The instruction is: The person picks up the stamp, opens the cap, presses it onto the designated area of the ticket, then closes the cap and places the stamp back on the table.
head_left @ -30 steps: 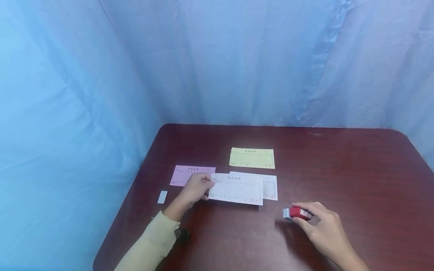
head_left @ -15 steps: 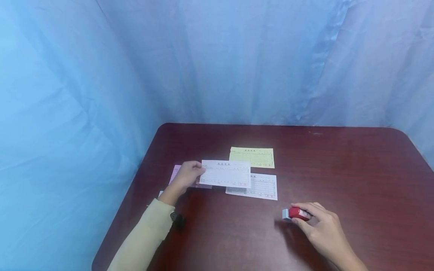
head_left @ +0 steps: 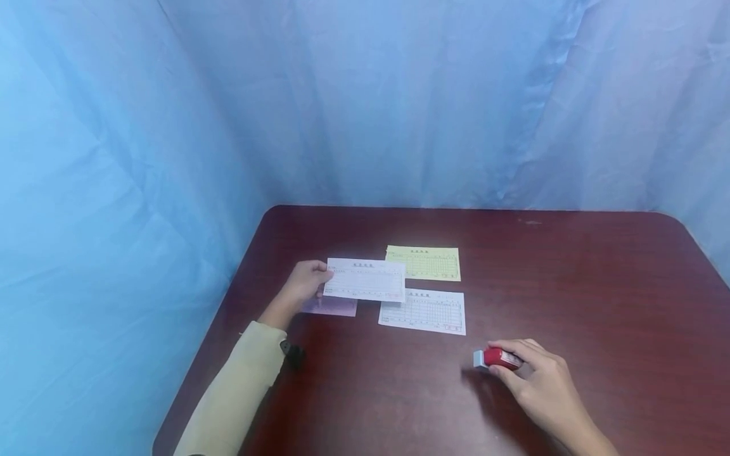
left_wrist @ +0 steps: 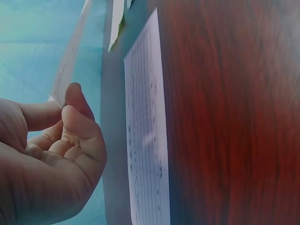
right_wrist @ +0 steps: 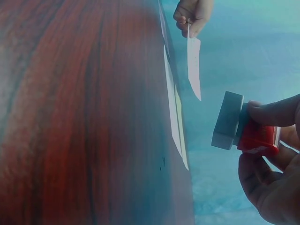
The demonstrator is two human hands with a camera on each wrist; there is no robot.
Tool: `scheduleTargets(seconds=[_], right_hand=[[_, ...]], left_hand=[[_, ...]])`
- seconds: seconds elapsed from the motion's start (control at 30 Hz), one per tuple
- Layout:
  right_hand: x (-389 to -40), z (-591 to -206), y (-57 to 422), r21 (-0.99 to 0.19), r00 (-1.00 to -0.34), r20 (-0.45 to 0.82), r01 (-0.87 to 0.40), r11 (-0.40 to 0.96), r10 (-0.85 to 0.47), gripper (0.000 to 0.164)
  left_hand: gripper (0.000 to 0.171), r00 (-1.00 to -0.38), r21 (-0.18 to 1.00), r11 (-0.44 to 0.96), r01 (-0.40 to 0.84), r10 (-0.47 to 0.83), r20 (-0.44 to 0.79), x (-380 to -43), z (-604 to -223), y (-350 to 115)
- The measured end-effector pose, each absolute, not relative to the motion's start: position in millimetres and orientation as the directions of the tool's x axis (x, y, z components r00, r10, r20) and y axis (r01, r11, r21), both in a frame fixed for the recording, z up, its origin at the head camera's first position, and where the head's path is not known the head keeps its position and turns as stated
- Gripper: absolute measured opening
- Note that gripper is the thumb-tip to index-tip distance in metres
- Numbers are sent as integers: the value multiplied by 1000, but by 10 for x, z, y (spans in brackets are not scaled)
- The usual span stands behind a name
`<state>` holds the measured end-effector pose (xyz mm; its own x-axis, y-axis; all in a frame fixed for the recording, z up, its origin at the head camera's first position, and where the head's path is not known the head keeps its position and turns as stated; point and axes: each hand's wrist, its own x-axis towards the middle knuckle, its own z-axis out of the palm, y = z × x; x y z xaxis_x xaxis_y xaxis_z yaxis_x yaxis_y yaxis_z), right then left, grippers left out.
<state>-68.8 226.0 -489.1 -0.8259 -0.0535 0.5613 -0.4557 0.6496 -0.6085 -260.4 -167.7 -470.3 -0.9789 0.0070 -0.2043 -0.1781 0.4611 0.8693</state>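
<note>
My left hand (head_left: 305, 283) pinches a white printed slip (head_left: 365, 280) by its left edge, thumb on top. In the left wrist view the slip (left_wrist: 71, 58) stands clear of the table, above a pink slip (left_wrist: 146, 126). Most of that pink slip (head_left: 331, 307) is hidden in the head view. The raised slip also overlaps the corners of a yellow slip (head_left: 439, 265) and a second white slip (head_left: 424, 313), both lying flat. My right hand (head_left: 544, 377) grips a red stamp (head_left: 502, 358) sideways, its grey-blue end (right_wrist: 227, 120) pointing left, above the table.
All of this is on a dark red-brown wooden table (head_left: 570, 272) with rounded corners. Pale blue curtains (head_left: 399, 107) hang behind it and along the left side. A dark band (head_left: 293, 353) circles my left wrist at the sleeve (head_left: 239, 380).
My left hand has carried the white slip left and away from me, uncovering the second white slip and covering much of the pink one. My right hand with the stamp has stayed nearly still.
</note>
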Motion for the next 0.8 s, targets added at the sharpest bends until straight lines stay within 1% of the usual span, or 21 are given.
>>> scheduleTargets(seconds=[0.17,0.3,0.67,0.8], right_hand=[[-678,-4893,2260,-605,-825,562,-458,652,-59,47],[-675,-4899,2266,-600,-823,565,-460,654,-60,47],[-650,-4901,2280,-598,-827,559,-448,664,-55,47],[-633,-4899,2278,-605,-833,551,-438,665,-47,48]], left_hand=[[29,-973,836,505,-215,-33,-230,-2647,-4687,-1761],[30,-969,824,520,-226,-35,-244,-2692,-4672,-1820],[28,-969,834,501,-231,-44,-242,-2850,-4638,-1879],[31,-969,823,517,-235,-59,-239,-2937,-4632,-1896]])
